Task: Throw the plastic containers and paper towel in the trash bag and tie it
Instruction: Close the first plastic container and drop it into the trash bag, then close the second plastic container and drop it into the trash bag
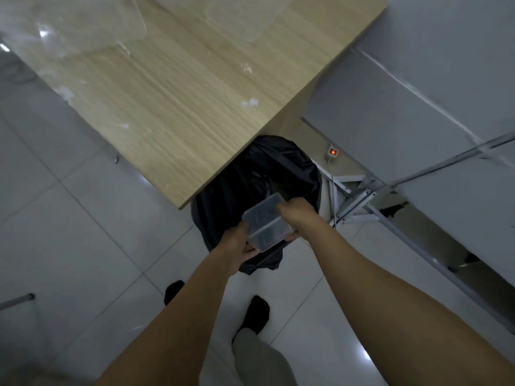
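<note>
Clear plastic, one rectangular container point(266, 222) hangs over the mouth of the single black trash bag point(250, 174), just off the near corner of the wooden counter point(181, 107). It is tilted, one corner pointing away toward that counter corner; its long axis is hard to tell. Both hands hold it: the left hand point(239, 243) grips its near-left side with fingers underneath, and the right hand point(295, 215) curls over its far-right side. Two blurred clear containers point(69, 26) lie along the counter's far edge.

Both bare forearms reach forward and down. The left hand point(237, 242) grips the near corner of a clear container point(263, 222); the right hand point(296, 214) holds its far side, fingers point(291, 235) curled under
</note>
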